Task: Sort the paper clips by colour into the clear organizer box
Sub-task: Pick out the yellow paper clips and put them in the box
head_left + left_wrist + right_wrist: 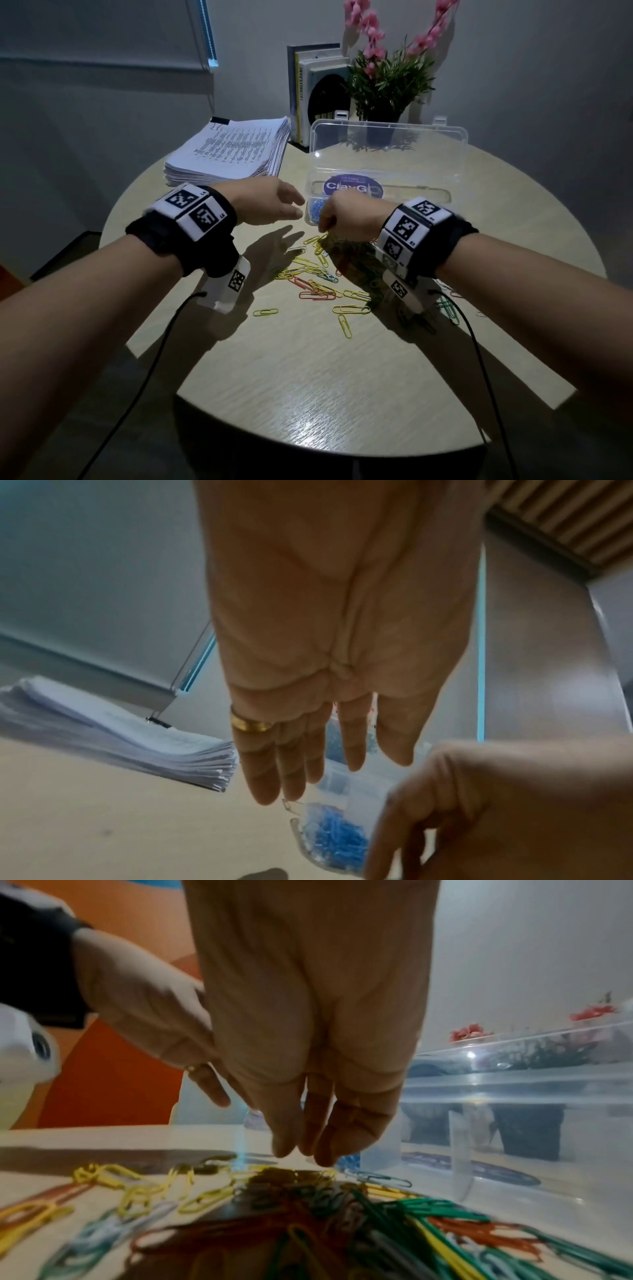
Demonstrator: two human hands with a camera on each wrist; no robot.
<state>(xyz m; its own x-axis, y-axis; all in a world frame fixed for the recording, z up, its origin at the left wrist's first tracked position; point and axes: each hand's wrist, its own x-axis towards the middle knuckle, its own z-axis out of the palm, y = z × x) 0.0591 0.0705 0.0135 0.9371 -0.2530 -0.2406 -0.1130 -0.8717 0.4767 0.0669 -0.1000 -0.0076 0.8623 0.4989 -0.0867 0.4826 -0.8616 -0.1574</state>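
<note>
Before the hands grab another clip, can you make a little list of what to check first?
1. Organizer box lid open: ok.
2. Blue clips together in one corner compartment: ok.
3. Loose paper clips on the table near both hands: ok.
4. Left hand free, fingers straight, holding nothing: ok.
5. Right hand empty as its fingertips point down over the pile: cannot tell.
6. Other compartments free for other colours: cannot tell.
</note>
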